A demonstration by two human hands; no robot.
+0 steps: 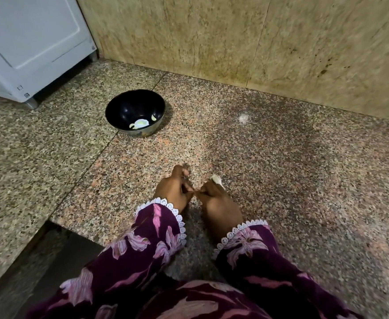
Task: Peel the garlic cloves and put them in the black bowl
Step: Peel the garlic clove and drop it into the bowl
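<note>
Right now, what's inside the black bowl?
The black bowl holds a few pale peeled garlic cloves at its bottom, near the front wall. That wall hides part of the bottom, so no exact count.

No text, label, brand, number or sign can be read anywhere in the view. The white appliance (27,49) at the upper left carries two small square marks near its lower corner, too small to make out.
</note>
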